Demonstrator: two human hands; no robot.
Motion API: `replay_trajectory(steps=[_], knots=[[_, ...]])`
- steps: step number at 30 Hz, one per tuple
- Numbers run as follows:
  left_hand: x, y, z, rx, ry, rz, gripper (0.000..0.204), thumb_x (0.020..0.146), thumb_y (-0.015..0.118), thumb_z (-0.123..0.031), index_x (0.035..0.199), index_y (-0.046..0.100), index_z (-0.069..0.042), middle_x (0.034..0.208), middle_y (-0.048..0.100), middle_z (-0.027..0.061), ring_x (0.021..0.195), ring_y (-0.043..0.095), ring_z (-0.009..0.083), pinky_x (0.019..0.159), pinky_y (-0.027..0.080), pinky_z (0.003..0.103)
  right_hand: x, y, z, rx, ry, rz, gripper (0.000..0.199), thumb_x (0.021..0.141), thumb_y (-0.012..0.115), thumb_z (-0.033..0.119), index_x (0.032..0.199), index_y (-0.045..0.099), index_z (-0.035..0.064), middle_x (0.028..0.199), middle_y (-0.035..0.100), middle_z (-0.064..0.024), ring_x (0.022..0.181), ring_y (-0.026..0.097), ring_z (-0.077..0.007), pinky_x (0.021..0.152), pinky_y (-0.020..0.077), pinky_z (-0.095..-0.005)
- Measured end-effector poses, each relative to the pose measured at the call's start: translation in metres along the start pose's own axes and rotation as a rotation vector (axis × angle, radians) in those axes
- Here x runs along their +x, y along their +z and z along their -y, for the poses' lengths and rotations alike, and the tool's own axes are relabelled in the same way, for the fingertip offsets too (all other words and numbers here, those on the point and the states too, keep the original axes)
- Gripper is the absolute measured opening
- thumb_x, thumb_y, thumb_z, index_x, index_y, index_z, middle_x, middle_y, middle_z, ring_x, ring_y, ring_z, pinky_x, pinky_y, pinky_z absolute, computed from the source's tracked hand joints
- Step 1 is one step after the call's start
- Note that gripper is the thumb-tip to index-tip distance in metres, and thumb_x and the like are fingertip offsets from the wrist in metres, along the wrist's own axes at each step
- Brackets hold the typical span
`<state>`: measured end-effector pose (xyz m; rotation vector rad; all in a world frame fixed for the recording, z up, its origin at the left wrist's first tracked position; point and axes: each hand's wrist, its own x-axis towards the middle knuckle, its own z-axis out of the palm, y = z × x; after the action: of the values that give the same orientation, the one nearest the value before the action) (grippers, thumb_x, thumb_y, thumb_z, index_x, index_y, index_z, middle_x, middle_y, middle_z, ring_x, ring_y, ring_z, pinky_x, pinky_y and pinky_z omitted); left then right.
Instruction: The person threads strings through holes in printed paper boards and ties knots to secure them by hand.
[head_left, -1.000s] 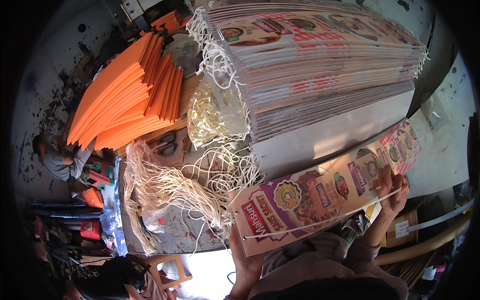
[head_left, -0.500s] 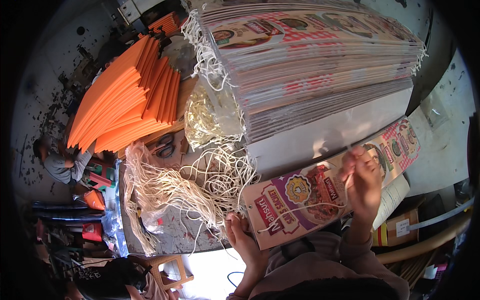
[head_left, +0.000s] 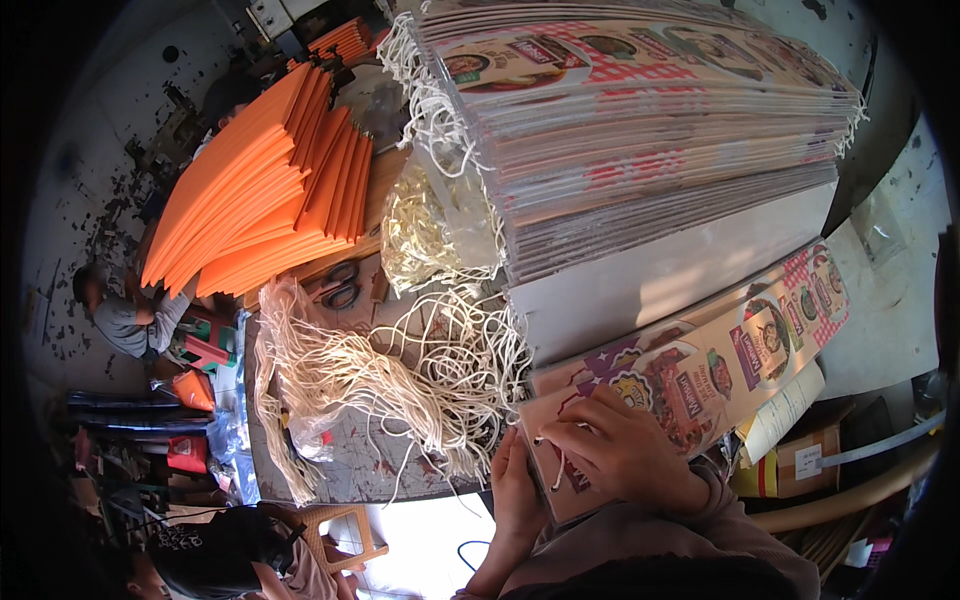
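A long printed cardboard sign lies slanting in front of me, its left end close to my body. Along that end's edge, my left hand grips the board with its fingers upright. Above the same end my right hand is closed, with fingertips pinched by a white cord that lies at the board's corner. The fingertips partly hide the cord. Left of the board spreads a tangled bundle of white cords, some strands reaching near my left hand.
Behind the board rises a tall stack of printed boards with knotted cords at its ends. Orange folded sheets, a bag of small gold pieces and scissors lie to the left. Two other people sit farther left.
My right hand has come left and down from the board's middle to its left end, drawing close to my left hand. The cord stretched across the board now lies bunched near the corner.
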<state>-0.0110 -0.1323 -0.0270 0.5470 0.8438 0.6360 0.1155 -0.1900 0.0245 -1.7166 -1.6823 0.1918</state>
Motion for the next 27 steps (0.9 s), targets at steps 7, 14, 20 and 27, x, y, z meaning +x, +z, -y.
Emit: replay_trajectory(steps=[7,14,20,27], knots=[[-0.002,-0.008,-0.004,-0.060,-0.069,0.036,0.028,0.094,0.035,-0.011,0.117,0.045,-0.002,0.096,0.058,0.0071,0.080,0.060,0.0115,0.068,0.051,0.025,0.000,0.003,-0.007,0.008,-0.031,0.018,0.021,0.072,0.065,0.010,0.092,0.060,0.0094,0.088,0.053,-0.0017,0.079,0.053,-0.0210,0.060,0.0478,-0.0309],[0.006,-0.031,-0.004,-0.163,-0.081,0.426,0.025,0.092,0.039,-0.007,0.114,0.048,0.000,0.094,0.058,0.0061,0.079,0.059,0.0078,0.065,0.049,0.020,0.001,0.006,-0.008,-0.020,-0.034,0.038,0.024,0.066,0.066,0.011,0.090,0.061,0.0112,0.089,0.053,-0.0005,0.082,0.053,-0.0201,0.061,0.0485,-0.0306],[0.003,-0.022,-0.009,0.136,-0.040,0.207,0.022,0.093,0.038,-0.010,0.109,0.049,0.001,0.091,0.057,0.0053,0.076,0.058,0.0074,0.063,0.048,0.019,-0.001,0.012,-0.011,-0.133,-0.180,0.070,0.024,0.067,0.059,0.015,0.089,0.057,0.0053,0.086,0.048,-0.0050,0.086,0.052,-0.0202,0.058,0.0494,-0.0285],[0.006,-0.027,-0.008,0.211,-0.087,0.151,0.015,0.094,0.040,-0.013,0.098,0.050,-0.004,0.070,0.051,-0.0033,0.054,0.041,-0.0001,0.047,0.031,0.015,0.001,0.020,-0.010,-0.354,-0.310,0.039,0.021,0.068,0.057,0.020,0.082,0.057,0.0037,0.083,0.051,-0.0045,0.084,0.051,-0.0180,0.056,0.0439,-0.0270]])
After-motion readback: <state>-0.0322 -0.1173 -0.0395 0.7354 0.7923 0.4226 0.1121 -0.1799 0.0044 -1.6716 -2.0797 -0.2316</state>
